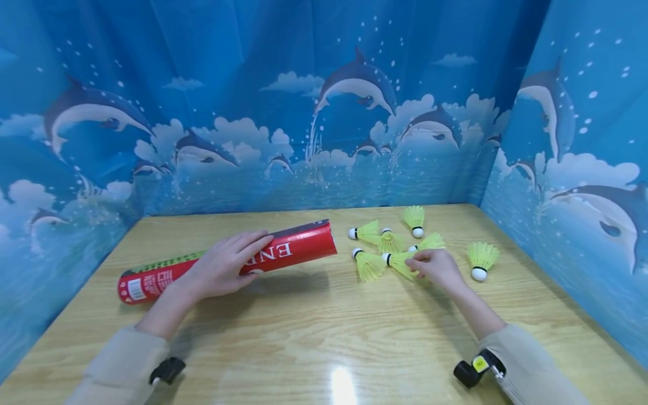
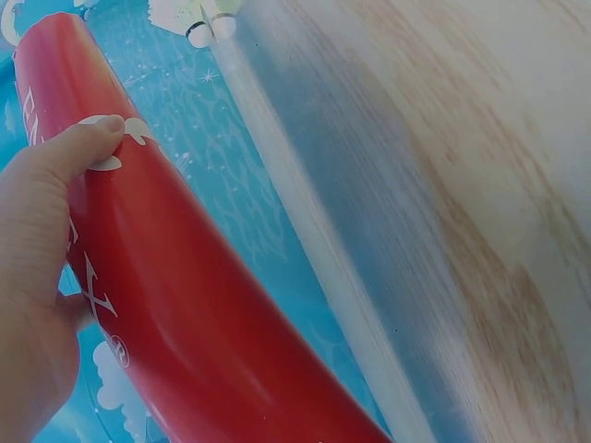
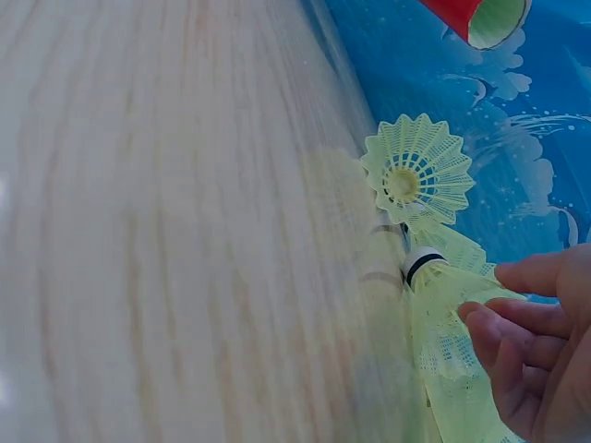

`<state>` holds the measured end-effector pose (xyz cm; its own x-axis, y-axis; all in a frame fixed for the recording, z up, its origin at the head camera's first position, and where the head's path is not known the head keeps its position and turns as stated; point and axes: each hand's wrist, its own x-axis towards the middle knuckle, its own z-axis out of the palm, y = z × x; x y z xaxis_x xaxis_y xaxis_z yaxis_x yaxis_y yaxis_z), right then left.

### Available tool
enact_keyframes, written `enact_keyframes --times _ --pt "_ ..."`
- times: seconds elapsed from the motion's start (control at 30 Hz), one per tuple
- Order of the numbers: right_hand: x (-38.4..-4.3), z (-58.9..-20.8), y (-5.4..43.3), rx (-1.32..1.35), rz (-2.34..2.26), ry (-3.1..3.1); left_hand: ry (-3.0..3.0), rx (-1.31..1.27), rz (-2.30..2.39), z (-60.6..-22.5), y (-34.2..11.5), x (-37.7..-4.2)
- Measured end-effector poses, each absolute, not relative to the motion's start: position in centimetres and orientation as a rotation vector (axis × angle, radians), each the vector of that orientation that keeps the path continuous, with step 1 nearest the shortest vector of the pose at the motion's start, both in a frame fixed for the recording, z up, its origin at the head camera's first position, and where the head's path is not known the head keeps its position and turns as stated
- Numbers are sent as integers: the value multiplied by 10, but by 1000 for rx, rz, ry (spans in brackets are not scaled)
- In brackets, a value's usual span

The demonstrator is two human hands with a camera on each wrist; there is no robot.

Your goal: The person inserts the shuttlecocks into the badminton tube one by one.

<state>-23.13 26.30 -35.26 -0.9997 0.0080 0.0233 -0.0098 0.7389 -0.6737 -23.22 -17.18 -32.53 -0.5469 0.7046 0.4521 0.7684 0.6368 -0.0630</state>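
My left hand point(image 1: 223, 267) grips a red shuttlecock tube point(image 1: 306, 246) round its middle, thumb on the near side. Its open end points right and is raised above the table, while the barcoded end lies lower at the left. At the right, my right hand point(image 1: 437, 269) pinches the skirt of a yellow shuttlecock point(image 1: 396, 261) between thumb and fingers, its white cork facing left. Up close in the right wrist view, the black band by the cork point(image 3: 425, 263) shows clear of the fingertips. Another shuttlecock point(image 1: 368, 265) lies just left of the pinched one.
Several more yellow shuttlecocks lie around the right hand: one at the back point(image 1: 414, 218), one at the far right point(image 1: 482, 259), others behind the hand. The wooden table point(image 1: 304, 337) meets a blue dolphin-print curtain point(image 1: 243, 112) at the back and sides.
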Motion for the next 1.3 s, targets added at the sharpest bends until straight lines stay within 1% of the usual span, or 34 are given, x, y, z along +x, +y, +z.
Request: enact_keyframes --times 0.13,0.37,0.6,0.87,1.3 --pt "-232 -354 260 -22 1125 -2876 -2427 -1156 -207 -325 -172 -232" --pt "-231 -350 261 -135 1260 -2785 -2430 -1160 -222 -325 -172 -233" --pt "-229 -342 263 -132 1393 -2705 -2434 -1160 -209 -327 -173 -233" --pt "-224 -333 259 -54 1522 -2622 -2442 -1159 -209 -326 -172 -232" --pt "-222 -326 232 94 1559 -2562 -2454 -1150 -201 -329 -171 -232"
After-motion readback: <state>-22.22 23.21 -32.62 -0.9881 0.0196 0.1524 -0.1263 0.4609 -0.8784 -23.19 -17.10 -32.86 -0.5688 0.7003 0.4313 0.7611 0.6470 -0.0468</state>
